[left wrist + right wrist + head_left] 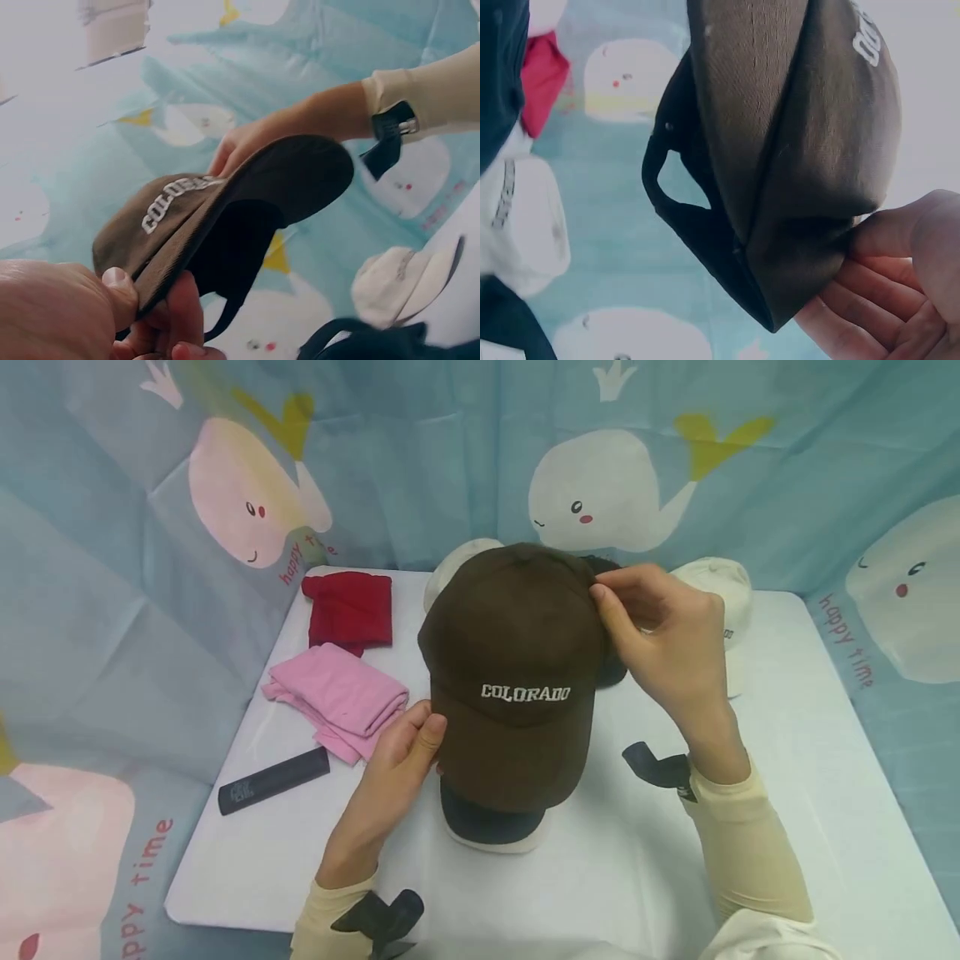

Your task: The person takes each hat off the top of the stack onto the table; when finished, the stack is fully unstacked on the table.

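A brown baseball cap (517, 627) lettered COLORADO is held up over the table, brim toward me. My left hand (405, 768) pinches the side of its brim, thumb on top and fingers beneath, as the left wrist view shows. With thumb and fingers my right hand (667, 635) pinches the crown's upper right side. In the right wrist view the crown fabric (810, 255) creases at that pinch, and the back strap opening shows. Below the brown cap a dark-brimmed cap (491, 818) with a pale edge peeks out, mostly hidden.
Behind stand a white cap (457, 564), a dark cap (613, 668) and, at right, a cream cap (720, 589). On the left lie folded red cloth (351, 610), folded pink cloth (341, 693) and a black cylinder (273, 781). A whale-print curtain (420, 460) surrounds the white table (247, 877).
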A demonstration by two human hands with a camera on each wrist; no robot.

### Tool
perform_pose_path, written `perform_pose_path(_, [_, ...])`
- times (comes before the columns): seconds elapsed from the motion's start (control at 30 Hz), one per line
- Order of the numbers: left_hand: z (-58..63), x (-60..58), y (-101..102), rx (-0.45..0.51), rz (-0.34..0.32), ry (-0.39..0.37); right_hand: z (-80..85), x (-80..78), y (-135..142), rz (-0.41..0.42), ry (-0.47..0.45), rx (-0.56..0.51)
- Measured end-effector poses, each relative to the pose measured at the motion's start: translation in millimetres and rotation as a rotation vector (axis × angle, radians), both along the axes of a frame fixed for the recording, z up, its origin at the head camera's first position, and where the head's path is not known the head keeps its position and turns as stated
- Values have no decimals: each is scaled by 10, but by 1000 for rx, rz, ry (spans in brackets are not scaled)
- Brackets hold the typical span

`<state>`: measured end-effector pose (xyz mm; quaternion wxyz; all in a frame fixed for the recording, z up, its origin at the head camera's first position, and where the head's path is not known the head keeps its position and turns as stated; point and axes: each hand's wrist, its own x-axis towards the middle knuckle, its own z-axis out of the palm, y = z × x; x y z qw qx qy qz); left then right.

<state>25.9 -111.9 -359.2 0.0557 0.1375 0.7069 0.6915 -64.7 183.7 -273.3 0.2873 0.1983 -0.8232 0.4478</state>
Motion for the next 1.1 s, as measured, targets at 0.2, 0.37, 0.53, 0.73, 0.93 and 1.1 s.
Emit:
perform_pose_path(0.2, [55,-154,476,-9,-23,-9,62,24,363,-142,-30,-27])
perform_pose_path(0.37, [93,-283,1008,43,-101,-21,93,37,840,-267,-32,-57])
perform_pose_path(0.53, [121,-409,1541,60,-177,-73,81,61,1359,-430,-46,-45])
perform_pose_path(0.73, [76,-556,2057,92,-183,-130,-14,59,1863,-580,-118,2])
perform_pose_path(0.93, [20,-628,2656,63,-99,-258,-104,32,2307,-718,-190,67])
perform_pose_path(1.1, [-25,-699,3137,18,-36,-374,-156,-25,2574,-811,-283,105])
